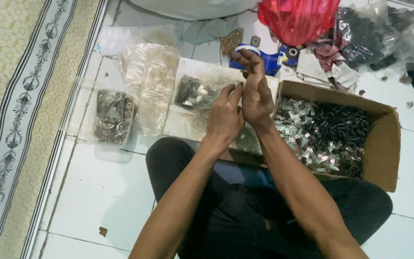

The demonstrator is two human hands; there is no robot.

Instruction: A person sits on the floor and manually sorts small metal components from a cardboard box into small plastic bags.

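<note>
My left hand and my right hand are pressed together over a white board on the floor, in front of my crossed legs. The right hand stands on edge with its fingers up and slightly apart. The left hand's fingertips rest against the right palm; whether a small part is pinched between them is hidden. Just left of the hands lies a clear bag of dark and silver small parts. To the right sits an open cardboard box filled with small silver clips and black cylinders.
A clear bag of round metal pieces lies at the left next to empty clear plastic bags. A red plastic bag and bags of black parts lie behind the box. A patterned rug borders the white tile floor.
</note>
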